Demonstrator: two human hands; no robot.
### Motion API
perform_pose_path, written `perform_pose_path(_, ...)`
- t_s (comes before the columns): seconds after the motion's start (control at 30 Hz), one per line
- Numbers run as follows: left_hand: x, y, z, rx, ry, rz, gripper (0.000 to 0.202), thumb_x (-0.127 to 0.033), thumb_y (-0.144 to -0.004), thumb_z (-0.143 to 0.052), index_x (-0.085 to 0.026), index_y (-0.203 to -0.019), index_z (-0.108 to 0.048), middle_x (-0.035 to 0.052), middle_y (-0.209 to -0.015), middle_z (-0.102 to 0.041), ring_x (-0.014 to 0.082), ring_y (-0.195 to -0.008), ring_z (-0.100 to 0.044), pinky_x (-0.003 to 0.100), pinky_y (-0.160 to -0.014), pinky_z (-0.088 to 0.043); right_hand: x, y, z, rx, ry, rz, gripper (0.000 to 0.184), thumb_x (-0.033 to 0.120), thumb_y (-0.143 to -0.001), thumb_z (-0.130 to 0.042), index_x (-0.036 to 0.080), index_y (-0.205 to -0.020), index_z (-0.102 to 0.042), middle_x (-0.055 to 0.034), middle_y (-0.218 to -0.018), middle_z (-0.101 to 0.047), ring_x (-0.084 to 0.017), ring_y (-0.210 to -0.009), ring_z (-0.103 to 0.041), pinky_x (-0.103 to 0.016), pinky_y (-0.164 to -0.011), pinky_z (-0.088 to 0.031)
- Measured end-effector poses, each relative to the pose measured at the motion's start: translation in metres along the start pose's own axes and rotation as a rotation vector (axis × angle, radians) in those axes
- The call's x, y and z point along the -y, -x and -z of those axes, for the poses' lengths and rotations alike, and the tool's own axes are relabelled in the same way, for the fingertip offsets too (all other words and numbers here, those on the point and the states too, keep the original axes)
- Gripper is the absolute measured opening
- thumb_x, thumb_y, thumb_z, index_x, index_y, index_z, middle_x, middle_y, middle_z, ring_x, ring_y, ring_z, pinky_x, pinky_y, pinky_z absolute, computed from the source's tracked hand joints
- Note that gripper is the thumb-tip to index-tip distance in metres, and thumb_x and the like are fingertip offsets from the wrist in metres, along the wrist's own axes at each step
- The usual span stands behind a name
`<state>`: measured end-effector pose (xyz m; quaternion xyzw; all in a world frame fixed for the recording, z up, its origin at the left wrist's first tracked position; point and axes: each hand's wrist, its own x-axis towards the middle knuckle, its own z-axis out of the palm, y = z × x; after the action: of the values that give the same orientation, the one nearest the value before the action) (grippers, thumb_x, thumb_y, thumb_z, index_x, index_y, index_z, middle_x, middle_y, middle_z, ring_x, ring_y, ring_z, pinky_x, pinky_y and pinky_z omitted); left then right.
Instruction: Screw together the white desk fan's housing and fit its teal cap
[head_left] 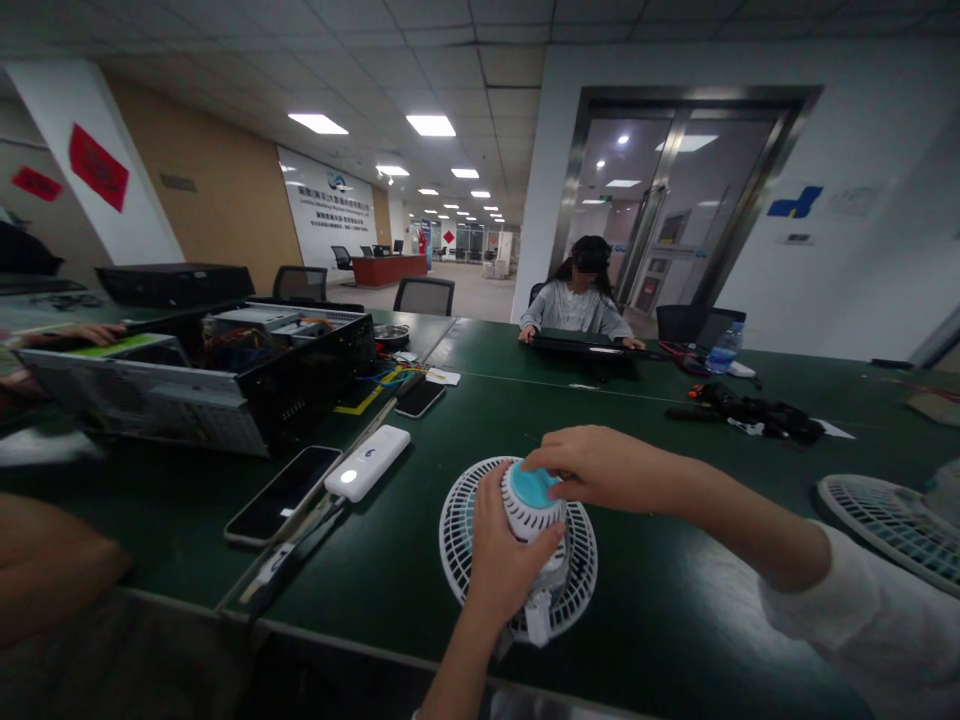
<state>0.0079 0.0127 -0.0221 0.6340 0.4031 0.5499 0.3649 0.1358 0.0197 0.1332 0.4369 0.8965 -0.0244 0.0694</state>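
Nearest the table edge, your left hand (510, 565) closes around the white body of a small desk fan (536, 530), fingers pressed together against its near side. Your right hand (592, 465), reaching in from a white sleeve (825, 630), lies across the top with fingers held together, fingertips on the blue hub cap (531, 487). The fan lies flat on the dark green table (675, 620), its white wire guard (577, 590) facing up. To the right sits a second wire fan guard (892, 525); to the left, a white power bank (367, 463) beside a smartphone (281, 493). Farther left stands an open computer chassis (202, 390), a co-worker's hand (75, 336) just beyond it. At the far side, a seated person (577, 305) has both hands on a black laptop (585, 345), near a water bottle (724, 348) and black cables (754, 412).
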Motion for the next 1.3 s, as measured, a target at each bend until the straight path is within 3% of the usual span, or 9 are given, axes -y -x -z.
perform_pose_path(0.2,0.0,0.0,-0.001,-0.014,0.014,-0.009,0.062,-0.023,-0.068,-0.068,-0.021,-0.123,-0.038,0.0088,-0.12,-0.047,0.0269,-0.114,-0.045,0.046,-0.098,-0.035,-0.008,-0.004,-0.004,0.029,0.108,0.078,0.03,0.027,-0.084,-0.056,0.021,-0.114,-0.058,-0.0074,-0.101,-0.061,-0.021,-0.09,-0.06,-0.031,-0.074,-0.046)
perform_pose_path(0.3,0.0,0.0,-0.001,0.0,-0.004,-0.01,0.062,-0.024,-0.069,-0.068,-0.021,-0.123,-0.038,0.0091,-0.121,-0.046,0.0268,-0.115,-0.044,0.046,-0.099,-0.034,-0.004,-0.007,-0.005,0.014,0.176,0.058,0.027,0.03,-0.084,-0.056,0.017,-0.108,-0.059,-0.0095,-0.102,-0.062,-0.023,-0.094,-0.059,-0.032,-0.075,-0.045)
perform_pose_path(0.5,0.001,0.0,-0.001,0.001,0.0,-0.015,0.062,-0.025,-0.069,-0.068,-0.021,-0.123,-0.039,0.0091,-0.122,-0.047,0.027,-0.115,-0.045,0.046,-0.099,-0.034,0.009,-0.017,-0.004,0.019,0.18,-0.048,0.028,0.037,-0.085,-0.052,0.012,-0.093,-0.061,-0.0129,-0.088,-0.067,-0.026,-0.083,-0.063,-0.032,-0.067,-0.045)
perform_pose_path(0.67,0.0,0.0,-0.003,-0.032,0.0,-0.023,0.063,-0.024,-0.068,-0.068,-0.021,-0.123,-0.038,0.0089,-0.12,-0.048,0.0267,-0.113,-0.046,0.045,-0.098,-0.036,0.017,-0.029,-0.014,-0.037,0.099,-0.227,0.032,0.021,-0.086,-0.041,0.012,-0.116,-0.048,-0.0144,-0.09,-0.068,-0.026,-0.082,-0.065,-0.032,-0.064,-0.043)
perform_pose_path(0.8,-0.002,0.001,-0.002,-0.02,-0.018,-0.01,0.061,-0.023,-0.069,-0.067,-0.02,-0.123,-0.037,0.0093,-0.121,-0.047,0.026,-0.115,-0.045,0.044,-0.1,-0.034,0.016,-0.031,-0.018,-0.041,-0.042,-0.349,0.031,0.017,-0.086,-0.035,0.009,-0.114,-0.045,-0.0134,-0.088,-0.068,-0.021,-0.075,-0.065,-0.026,-0.057,-0.043)
perform_pose_path(0.93,-0.004,0.0,-0.001,-0.003,-0.032,0.013,0.063,-0.022,-0.068,-0.068,-0.021,-0.123,-0.038,0.0093,-0.123,-0.045,0.0269,-0.117,-0.043,0.045,-0.1,-0.033,0.007,-0.018,-0.002,0.031,-0.144,-0.236,0.025,0.016,-0.088,-0.036,0.016,-0.105,-0.055,-0.0019,-0.071,-0.067,-0.012,-0.062,-0.062,-0.022,-0.058,-0.042)
perform_pose_path(1.1,-0.003,0.0,-0.001,-0.002,-0.039,0.015,0.063,-0.024,-0.069,-0.068,-0.021,-0.124,-0.037,0.0095,-0.122,-0.045,0.0276,-0.116,-0.043,0.046,-0.099,-0.033,0.0,-0.005,0.012,0.069,0.03,0.0,0.024,0.018,-0.081,-0.058,0.019,-0.104,-0.062,-0.0072,-0.1,-0.063,-0.021,-0.092,-0.06,-0.03,-0.075,-0.043)
perform_pose_path(1.3,-0.001,0.001,-0.003,-0.005,-0.044,-0.004,0.063,-0.026,-0.069,-0.067,-0.02,-0.124,-0.036,0.0093,-0.121,-0.045,0.0268,-0.114,-0.043,0.044,-0.099,-0.033,0.006,-0.009,0.007,0.091,0.21,0.05,0.021,0.025,-0.081,-0.06,0.015,-0.099,-0.064,-0.0085,-0.098,-0.062,-0.023,-0.092,-0.059,-0.031,-0.071,-0.045)
